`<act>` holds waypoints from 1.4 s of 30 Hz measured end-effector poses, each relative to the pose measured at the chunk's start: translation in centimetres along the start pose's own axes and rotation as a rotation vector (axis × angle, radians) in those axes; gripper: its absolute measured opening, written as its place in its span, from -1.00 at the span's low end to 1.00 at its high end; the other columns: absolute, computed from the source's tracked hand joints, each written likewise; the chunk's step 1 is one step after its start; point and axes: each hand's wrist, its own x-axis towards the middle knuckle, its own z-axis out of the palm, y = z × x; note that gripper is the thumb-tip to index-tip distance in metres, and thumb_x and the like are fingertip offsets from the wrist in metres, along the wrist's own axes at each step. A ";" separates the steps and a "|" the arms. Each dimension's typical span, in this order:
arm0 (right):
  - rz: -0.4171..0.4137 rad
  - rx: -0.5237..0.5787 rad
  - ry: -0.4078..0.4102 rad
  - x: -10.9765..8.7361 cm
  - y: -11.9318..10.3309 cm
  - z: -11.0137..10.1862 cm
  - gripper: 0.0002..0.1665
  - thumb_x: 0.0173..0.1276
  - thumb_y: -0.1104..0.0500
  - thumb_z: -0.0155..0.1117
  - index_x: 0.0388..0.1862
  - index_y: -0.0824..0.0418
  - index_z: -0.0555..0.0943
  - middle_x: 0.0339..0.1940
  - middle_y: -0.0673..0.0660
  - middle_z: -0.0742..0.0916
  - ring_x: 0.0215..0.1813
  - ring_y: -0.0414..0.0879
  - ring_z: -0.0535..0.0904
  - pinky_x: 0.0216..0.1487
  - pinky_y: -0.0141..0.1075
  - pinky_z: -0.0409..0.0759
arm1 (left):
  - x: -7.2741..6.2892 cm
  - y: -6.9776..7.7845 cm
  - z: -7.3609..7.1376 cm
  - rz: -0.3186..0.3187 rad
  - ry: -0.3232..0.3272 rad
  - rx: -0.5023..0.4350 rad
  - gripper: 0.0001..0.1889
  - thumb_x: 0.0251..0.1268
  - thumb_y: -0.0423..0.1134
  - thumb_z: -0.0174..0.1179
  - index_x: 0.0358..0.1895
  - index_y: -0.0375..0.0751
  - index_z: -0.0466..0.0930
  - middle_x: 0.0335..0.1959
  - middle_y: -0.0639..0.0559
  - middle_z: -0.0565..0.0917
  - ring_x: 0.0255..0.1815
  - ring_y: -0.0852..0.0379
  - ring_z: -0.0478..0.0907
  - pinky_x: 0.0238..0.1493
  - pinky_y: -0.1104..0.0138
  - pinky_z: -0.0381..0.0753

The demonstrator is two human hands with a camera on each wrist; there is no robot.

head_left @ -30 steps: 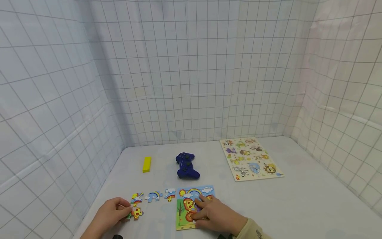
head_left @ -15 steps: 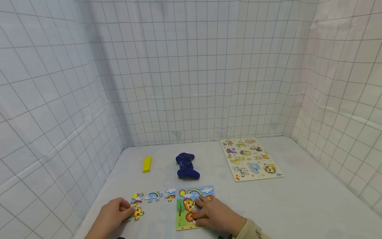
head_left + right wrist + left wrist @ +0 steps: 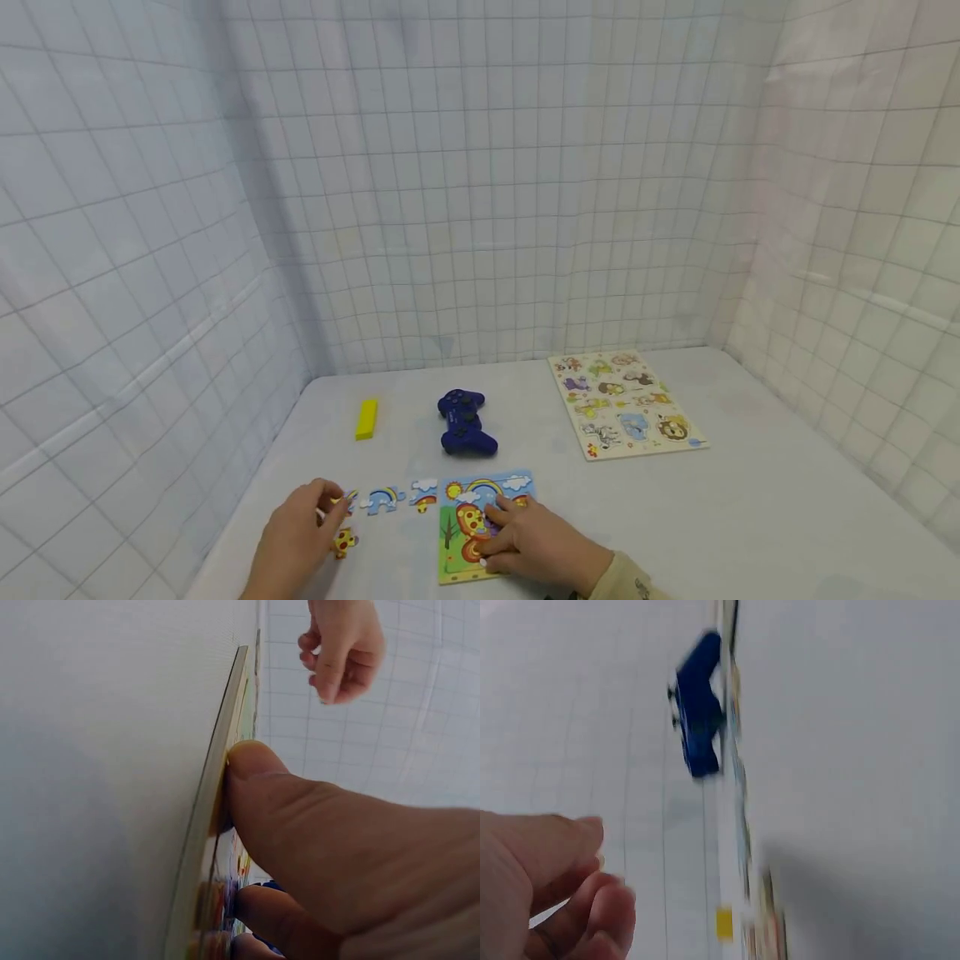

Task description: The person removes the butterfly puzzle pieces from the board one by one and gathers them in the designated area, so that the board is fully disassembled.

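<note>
My left hand (image 3: 296, 529) is raised off the table with loosely bent fingers, beside the puzzle pieces. In the left wrist view a gap shows between its thumb and fingers, and I see nothing held. Below it lies a yellow puzzle piece (image 3: 344, 542) with red spots, partly hidden by the hand. A rainbow puzzle piece (image 3: 384, 498) and a cloud puzzle piece (image 3: 423, 494) lie in a row; the corner piece (image 3: 348, 504) is half covered. My right hand (image 3: 543, 546) rests on the colourful puzzle board (image 3: 453, 558), its thumb (image 3: 259, 769) at the edge.
Farther back lie a yellow block (image 3: 366, 419) and a dark blue game controller (image 3: 465, 423). A cream animal puzzle board (image 3: 626, 406) lies at the back right. White gridded cloth walls (image 3: 442, 208) enclose the white table (image 3: 697, 525).
My left hand has come off the spotted puzzle piece, rising and shifting slightly right over the corner piece. My right hand stays on the puzzle board. The head view has tilted a little.
</note>
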 end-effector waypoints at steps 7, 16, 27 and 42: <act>-0.020 -0.003 0.010 0.0 0.4 0.7 -0.63 0.53 -0.18 0.21 0.22 -0.24 0.70 0.45 0.15 0.56 0.50 0.23 0.44 0.32 0.28 0.46 | 0.2 6.3 5.5 0.173 -0.327 -0.340 -0.66 0.33 -0.22 0.40 0.10 -0.21 0.60 -0.20 0.09 0.68 -0.23 0.20 0.63 -0.23 0.39 0.64; -0.034 0.088 0.122 0.5 1.1 0.7 -0.69 0.51 -0.14 0.27 0.10 -0.14 0.78 0.37 0.15 0.64 0.46 0.20 0.49 0.32 0.22 0.48 | 1.0 6.6 8.3 0.262 -0.397 -0.234 -0.74 0.29 -0.21 0.44 -0.02 -0.13 0.64 -0.22 0.14 0.61 -0.30 0.30 0.49 -0.29 0.43 0.53; 0.470 0.674 0.589 -2.0 6.1 0.2 -0.79 0.36 0.02 0.47 -0.08 0.02 0.84 0.15 0.13 0.78 0.37 0.14 0.59 0.40 0.16 0.43 | 0.9 7.5 8.7 0.246 -0.414 -0.250 -0.76 0.29 -0.15 0.44 -0.05 -0.06 0.67 -0.26 0.15 0.59 -0.30 0.24 0.46 -0.29 0.42 0.48; 0.320 0.344 0.373 -1.8 5.4 0.5 -0.76 0.35 -0.01 0.46 -0.10 0.06 0.84 0.16 -0.01 0.77 0.50 0.34 0.40 0.40 0.33 0.32 | 1.8 9.2 8.7 0.244 -0.370 -0.051 -0.92 0.40 -0.19 0.32 -0.14 -0.01 0.63 -0.37 0.20 0.55 -0.38 0.26 0.43 -0.34 0.32 0.44</act>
